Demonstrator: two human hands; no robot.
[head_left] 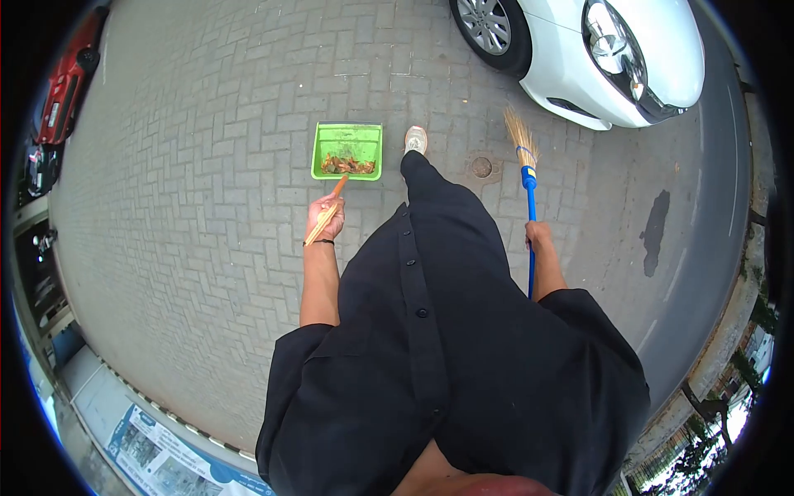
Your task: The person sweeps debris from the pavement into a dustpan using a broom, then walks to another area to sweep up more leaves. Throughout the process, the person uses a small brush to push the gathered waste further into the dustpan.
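My left hand (322, 220) grips the wooden handle of a green dustpan (347, 150), which hangs low over the brick paving and holds a heap of dry brown leaves (346, 165). My right hand (539, 237) is closed around the blue shaft of a broom (526, 169), whose straw bristles point forward and down toward the ground. One shoe (415, 140) steps ahead between the dustpan and the broom. My black garment fills the lower middle of the view.
A white car (595, 50) is parked ahead on the right, close to the broom head. A red vehicle (66, 83) stands far left. A round metal cover (481, 167) sits in the paving, a dark stain (655, 227) on the right.
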